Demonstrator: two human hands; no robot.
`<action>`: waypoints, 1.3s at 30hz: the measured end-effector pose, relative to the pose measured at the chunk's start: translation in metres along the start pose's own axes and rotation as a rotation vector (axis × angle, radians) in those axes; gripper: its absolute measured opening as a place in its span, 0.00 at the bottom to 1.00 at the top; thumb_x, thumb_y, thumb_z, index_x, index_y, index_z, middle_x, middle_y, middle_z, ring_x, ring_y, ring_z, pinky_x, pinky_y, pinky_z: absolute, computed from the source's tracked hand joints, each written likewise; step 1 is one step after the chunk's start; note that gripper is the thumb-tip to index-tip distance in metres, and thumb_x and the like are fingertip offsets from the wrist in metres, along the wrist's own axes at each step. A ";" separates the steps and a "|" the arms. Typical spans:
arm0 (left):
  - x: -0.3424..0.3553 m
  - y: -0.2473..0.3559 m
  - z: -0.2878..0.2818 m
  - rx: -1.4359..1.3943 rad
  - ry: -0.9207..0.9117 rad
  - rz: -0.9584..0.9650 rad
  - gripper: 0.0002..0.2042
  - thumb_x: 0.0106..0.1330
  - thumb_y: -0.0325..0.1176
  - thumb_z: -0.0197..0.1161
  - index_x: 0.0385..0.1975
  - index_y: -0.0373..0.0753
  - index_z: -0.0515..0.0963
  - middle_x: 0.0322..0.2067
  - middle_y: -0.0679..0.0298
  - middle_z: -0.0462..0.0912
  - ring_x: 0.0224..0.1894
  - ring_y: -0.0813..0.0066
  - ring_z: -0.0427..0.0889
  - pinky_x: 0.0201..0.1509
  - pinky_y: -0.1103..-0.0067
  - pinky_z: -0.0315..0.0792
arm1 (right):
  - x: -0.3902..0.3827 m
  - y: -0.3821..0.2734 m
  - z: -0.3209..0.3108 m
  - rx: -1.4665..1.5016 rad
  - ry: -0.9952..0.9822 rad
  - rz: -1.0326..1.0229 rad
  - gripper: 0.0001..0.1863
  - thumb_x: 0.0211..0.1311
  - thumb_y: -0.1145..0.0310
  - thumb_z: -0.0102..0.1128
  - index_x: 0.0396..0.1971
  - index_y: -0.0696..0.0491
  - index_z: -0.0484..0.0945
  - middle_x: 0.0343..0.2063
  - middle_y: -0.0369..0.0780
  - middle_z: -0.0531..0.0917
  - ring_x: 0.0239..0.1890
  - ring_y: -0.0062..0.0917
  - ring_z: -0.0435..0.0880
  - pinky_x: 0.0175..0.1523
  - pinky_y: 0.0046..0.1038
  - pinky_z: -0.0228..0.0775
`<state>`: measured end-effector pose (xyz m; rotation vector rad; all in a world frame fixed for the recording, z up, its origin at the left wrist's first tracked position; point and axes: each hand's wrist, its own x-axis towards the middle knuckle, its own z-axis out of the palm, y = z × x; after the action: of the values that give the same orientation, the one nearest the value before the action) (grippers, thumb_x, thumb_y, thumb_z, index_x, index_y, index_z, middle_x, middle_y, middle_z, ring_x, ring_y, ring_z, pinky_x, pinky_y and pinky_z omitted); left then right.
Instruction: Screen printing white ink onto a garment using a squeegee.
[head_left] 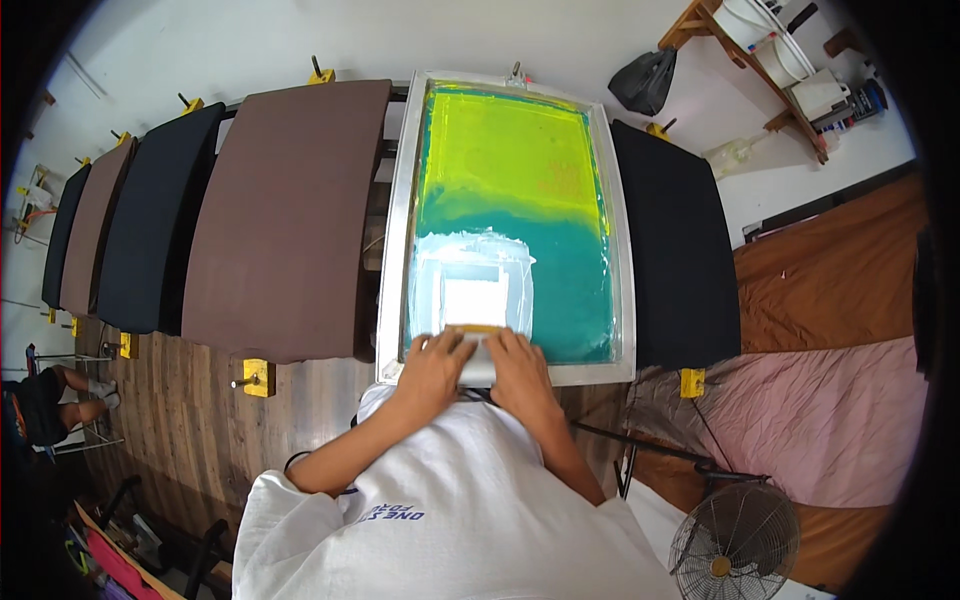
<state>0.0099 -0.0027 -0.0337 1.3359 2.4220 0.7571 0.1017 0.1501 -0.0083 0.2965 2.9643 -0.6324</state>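
Note:
A metal-framed printing screen (620,280) lies over a platen in front of me, coated yellow-green at the far part and teal nearer, with a pale patch of white ink (475,300) on its lower left. My left hand (430,365) and my right hand (515,370) grip a squeegee (478,331) from either side at the screen's near end, both with fingers bent over it. The squeegee lies across the bottom of the white patch.
Fabric-covered platens in black (680,245) and brown (280,220) flank the screen, with yellow clamps (258,378). A fan (733,545) stands at lower right. A person's legs (75,395) show at far left. A wooden shelf (775,130) and black bag (642,82) are at upper right.

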 end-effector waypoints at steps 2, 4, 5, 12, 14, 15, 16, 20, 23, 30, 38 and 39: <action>-0.003 0.001 -0.004 -0.010 -0.064 -0.014 0.28 0.48 0.20 0.63 0.55 0.39 0.76 0.51 0.52 0.80 0.55 0.58 0.78 0.62 0.63 0.65 | 0.003 -0.003 -0.012 0.011 -0.026 0.006 0.27 0.40 0.83 0.61 0.47 0.55 0.74 0.46 0.44 0.75 0.51 0.41 0.76 0.51 0.42 0.69; 0.017 0.008 -0.031 0.010 -0.242 -0.067 0.27 0.48 0.20 0.63 0.54 0.40 0.77 0.46 0.54 0.83 0.51 0.58 0.80 0.62 0.63 0.65 | 0.016 0.002 -0.022 0.028 -0.145 0.005 0.25 0.41 0.82 0.61 0.46 0.54 0.77 0.42 0.43 0.77 0.49 0.41 0.78 0.50 0.42 0.69; 0.026 0.003 -0.031 0.045 -0.196 -0.053 0.26 0.48 0.21 0.63 0.53 0.41 0.78 0.43 0.55 0.84 0.47 0.59 0.82 0.61 0.63 0.66 | 0.028 0.004 -0.026 0.018 -0.121 0.003 0.23 0.43 0.82 0.59 0.44 0.53 0.79 0.39 0.43 0.79 0.46 0.41 0.79 0.49 0.41 0.70; 0.073 -0.034 -0.016 0.023 0.018 -0.012 0.24 0.49 0.16 0.59 0.50 0.39 0.79 0.48 0.56 0.82 0.51 0.58 0.79 0.57 0.63 0.67 | 0.074 0.021 -0.012 -0.048 0.097 0.012 0.25 0.43 0.84 0.60 0.46 0.53 0.75 0.42 0.43 0.76 0.47 0.41 0.78 0.47 0.43 0.70; 0.048 -0.029 -0.009 0.075 0.064 0.041 0.25 0.49 0.17 0.60 0.51 0.39 0.77 0.52 0.56 0.79 0.55 0.59 0.77 0.59 0.63 0.66 | 0.051 0.014 0.002 -0.020 0.125 0.019 0.28 0.41 0.85 0.60 0.48 0.54 0.74 0.44 0.43 0.74 0.48 0.40 0.76 0.49 0.42 0.69; 0.034 -0.027 -0.004 0.085 0.053 0.063 0.27 0.48 0.18 0.61 0.53 0.40 0.76 0.55 0.56 0.77 0.58 0.60 0.76 0.60 0.63 0.64 | 0.036 0.006 0.002 -0.004 0.119 0.022 0.28 0.40 0.84 0.61 0.48 0.54 0.74 0.45 0.43 0.74 0.49 0.40 0.76 0.50 0.41 0.68; 0.022 -0.018 -0.009 0.076 -0.010 0.050 0.27 0.49 0.18 0.61 0.54 0.40 0.76 0.56 0.55 0.77 0.57 0.59 0.76 0.61 0.64 0.64 | 0.023 0.000 0.004 0.015 0.116 0.029 0.29 0.40 0.84 0.61 0.49 0.54 0.74 0.45 0.43 0.74 0.50 0.40 0.76 0.52 0.40 0.67; 0.009 -0.004 -0.018 0.033 -0.079 0.049 0.26 0.49 0.18 0.60 0.53 0.40 0.78 0.52 0.54 0.80 0.54 0.59 0.79 0.62 0.64 0.63 | 0.006 -0.004 -0.010 0.028 -0.037 0.050 0.27 0.40 0.83 0.60 0.47 0.54 0.76 0.44 0.42 0.76 0.50 0.39 0.77 0.53 0.39 0.66; 0.038 -0.008 -0.031 0.032 -0.109 0.046 0.23 0.47 0.21 0.64 0.48 0.39 0.79 0.37 0.56 0.84 0.44 0.60 0.82 0.57 0.63 0.66 | 0.035 0.005 -0.030 -0.004 -0.074 0.036 0.24 0.42 0.82 0.59 0.45 0.53 0.78 0.40 0.43 0.78 0.47 0.41 0.79 0.50 0.41 0.67; 0.074 -0.036 -0.016 0.048 0.067 0.046 0.24 0.48 0.16 0.60 0.48 0.40 0.77 0.40 0.57 0.82 0.46 0.58 0.81 0.52 0.62 0.66 | 0.074 0.028 -0.008 -0.023 0.143 -0.008 0.25 0.42 0.82 0.61 0.47 0.53 0.76 0.41 0.43 0.76 0.46 0.42 0.78 0.47 0.42 0.67; 0.016 -0.003 -0.023 0.017 -0.140 0.018 0.28 0.46 0.20 0.65 0.53 0.39 0.76 0.50 0.53 0.80 0.53 0.59 0.78 0.59 0.63 0.64 | 0.011 0.001 -0.012 0.044 -0.011 0.029 0.26 0.41 0.83 0.60 0.46 0.54 0.76 0.45 0.43 0.77 0.52 0.39 0.76 0.53 0.40 0.64; 0.018 -0.001 -0.030 0.000 -0.197 0.017 0.26 0.46 0.22 0.67 0.51 0.39 0.77 0.46 0.53 0.81 0.51 0.60 0.80 0.59 0.63 0.64 | 0.016 0.000 -0.021 0.047 -0.079 0.034 0.25 0.41 0.83 0.59 0.46 0.54 0.77 0.43 0.43 0.78 0.50 0.39 0.77 0.52 0.40 0.64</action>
<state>-0.0149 0.0029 -0.0094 1.3638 2.2602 0.5984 0.0845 0.1615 0.0084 0.3175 2.8667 -0.6936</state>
